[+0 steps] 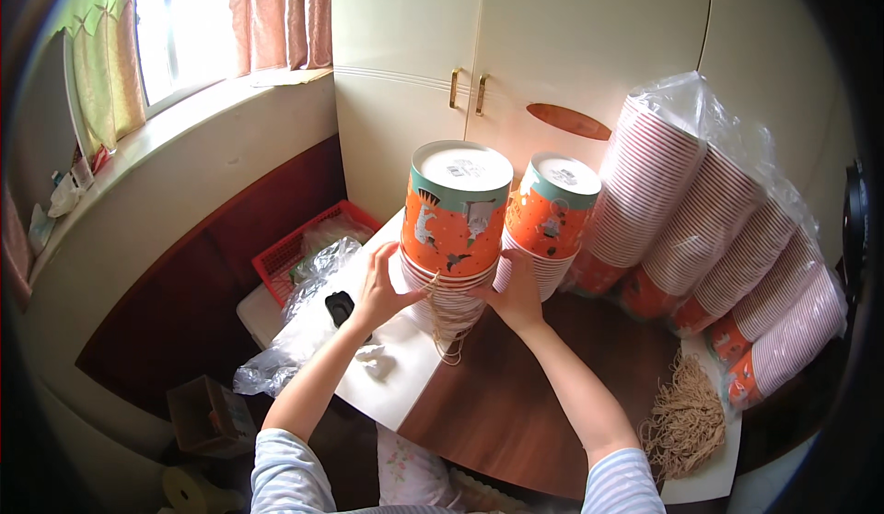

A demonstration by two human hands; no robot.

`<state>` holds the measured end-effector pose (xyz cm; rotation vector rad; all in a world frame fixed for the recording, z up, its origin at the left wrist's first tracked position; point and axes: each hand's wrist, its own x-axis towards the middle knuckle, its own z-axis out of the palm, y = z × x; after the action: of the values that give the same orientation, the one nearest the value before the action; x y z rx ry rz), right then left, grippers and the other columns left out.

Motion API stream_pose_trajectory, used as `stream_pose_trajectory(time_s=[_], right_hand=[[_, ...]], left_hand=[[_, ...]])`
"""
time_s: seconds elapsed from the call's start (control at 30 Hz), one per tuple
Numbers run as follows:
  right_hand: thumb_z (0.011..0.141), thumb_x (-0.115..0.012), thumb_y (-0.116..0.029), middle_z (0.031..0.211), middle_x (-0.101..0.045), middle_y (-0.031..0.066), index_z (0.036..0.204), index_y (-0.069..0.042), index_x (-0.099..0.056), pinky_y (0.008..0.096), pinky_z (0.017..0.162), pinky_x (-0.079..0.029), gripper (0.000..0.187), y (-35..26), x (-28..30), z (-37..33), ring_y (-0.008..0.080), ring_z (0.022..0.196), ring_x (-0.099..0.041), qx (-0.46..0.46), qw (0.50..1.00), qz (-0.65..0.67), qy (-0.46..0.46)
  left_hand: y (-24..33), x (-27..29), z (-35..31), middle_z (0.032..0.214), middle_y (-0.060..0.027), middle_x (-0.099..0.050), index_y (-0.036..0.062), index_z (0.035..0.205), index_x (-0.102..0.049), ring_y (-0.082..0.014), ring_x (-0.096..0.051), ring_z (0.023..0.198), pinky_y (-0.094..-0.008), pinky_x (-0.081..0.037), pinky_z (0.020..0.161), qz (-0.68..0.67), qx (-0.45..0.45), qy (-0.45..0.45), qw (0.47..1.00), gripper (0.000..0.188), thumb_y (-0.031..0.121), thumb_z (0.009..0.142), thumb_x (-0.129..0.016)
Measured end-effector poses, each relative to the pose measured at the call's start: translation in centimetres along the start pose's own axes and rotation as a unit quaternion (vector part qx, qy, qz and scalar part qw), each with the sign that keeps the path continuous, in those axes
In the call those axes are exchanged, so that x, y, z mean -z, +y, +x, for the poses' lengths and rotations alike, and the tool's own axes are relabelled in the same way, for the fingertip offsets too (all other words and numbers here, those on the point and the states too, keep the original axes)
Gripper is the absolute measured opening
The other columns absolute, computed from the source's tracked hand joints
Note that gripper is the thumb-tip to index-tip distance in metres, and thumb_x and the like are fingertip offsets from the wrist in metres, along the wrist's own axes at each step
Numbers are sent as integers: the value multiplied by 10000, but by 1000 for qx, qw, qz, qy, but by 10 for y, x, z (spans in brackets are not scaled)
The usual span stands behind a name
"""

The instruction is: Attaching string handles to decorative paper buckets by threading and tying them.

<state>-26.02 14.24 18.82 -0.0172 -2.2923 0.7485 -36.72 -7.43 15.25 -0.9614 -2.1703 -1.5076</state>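
Note:
An upside-down stack of paper buckets [460, 229], orange and green with animal pictures, stands in front of me on the table. My left hand [376, 286] is curled against its left side, thumb pointing inward across the rims. From the right, my right hand [517, 293] grips the same stack at about the same height. Thin beige strings [447, 321] hang down its near side between my two thumbs. Just behind and to the right is a second inverted stack of paper buckets [551, 219], partly covered by my right hand.
Several bucket stacks in clear plastic [700, 210] lean along the right side of the table [516, 394]. A heap of beige strings [686, 413] lies at the right edge. To the left are crumpled plastic film [299, 330], a black object [339, 308] and a red basket [276, 265].

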Motion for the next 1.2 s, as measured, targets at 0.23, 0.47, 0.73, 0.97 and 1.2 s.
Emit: stream_pose_trajectory(time_s=[0.23,0.47,0.73,0.97,1.2], right_hand=[[655,-722,-229,1041,-518,127,1024,-22,-506,400,831,-414,475,13,10,3,326,970,-492,196,976,-100,-8],[658,-714,-194,1036,-522,114,1024,-23,-507,395,816,-428,454,9,13,2,308,959,-506,181,980,-75,-23],[674,-711,-208,1121,-482,137,1079,-36,-483,426,901,-377,496,11,30,0,324,1048,-462,173,977,-71,-98],[676,-685,-232,1276,-361,150,1189,-64,-419,496,976,-280,601,36,96,54,315,1194,-340,155,922,-327,134],[700,-673,-214,964,-558,39,966,-94,-549,400,823,-400,317,43,112,95,223,984,-511,113,939,-324,38]], left_hand=[[3,21,20,1258,-100,-423,113,1181,-392,-298,-421,1157,-445,-342,955,188,-198,-41,961,734,329,595,-778],[-5,18,20,1246,-122,-418,107,1139,-377,-319,-435,1137,-407,-386,932,166,-182,-51,968,718,240,570,-794],[0,22,15,1267,-117,-398,113,1186,-373,-305,-392,1178,-439,-326,956,152,-176,-66,970,745,308,594,-782],[49,19,-57,1267,-204,-352,44,1197,-373,-379,-358,1184,-457,-354,938,182,-170,-65,966,660,258,680,-724],[96,-12,-131,1202,-148,-408,98,1112,-482,-357,-374,1171,-450,-336,945,119,-105,-159,975,499,186,671,-699]])
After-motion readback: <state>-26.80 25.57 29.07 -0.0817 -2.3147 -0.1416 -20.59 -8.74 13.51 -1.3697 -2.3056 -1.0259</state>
